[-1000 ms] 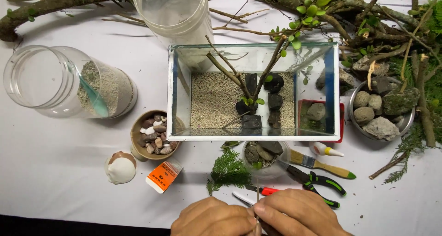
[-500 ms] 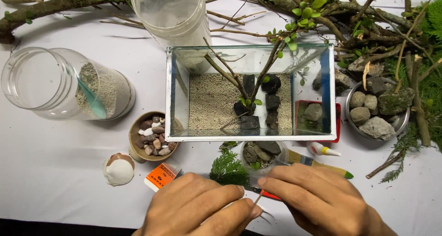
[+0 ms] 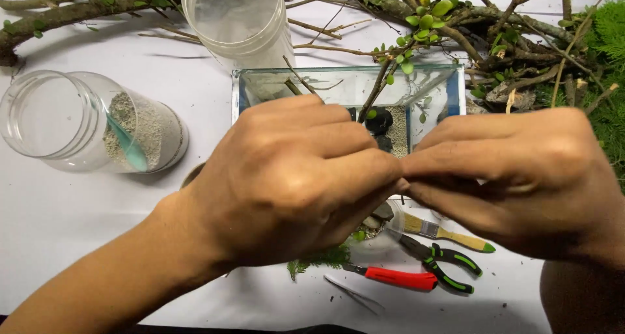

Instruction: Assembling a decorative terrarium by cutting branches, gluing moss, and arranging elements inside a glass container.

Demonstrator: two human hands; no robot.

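My left hand and my right hand are raised close to the camera, above the front of a small glass tank. Their pinched fingertips touch each other in the middle of the view. Anything held between them is hidden by the fingers. The tank holds pale sand, dark stones and a thin twig with small green leaves. My hands cover most of the tank's front and the small bowls in front of it.
On the white table, a jar lying on its side with sand sits left and an upright clear jar at the back. Below my hands lie a brush, green-handled pliers, a red-handled cutter, tweezers and a green sprig. Branches line the back and right.
Both hands rose from the table's front edge toward the tank and now fill the view with fingertips joined. The camera has moved closer.
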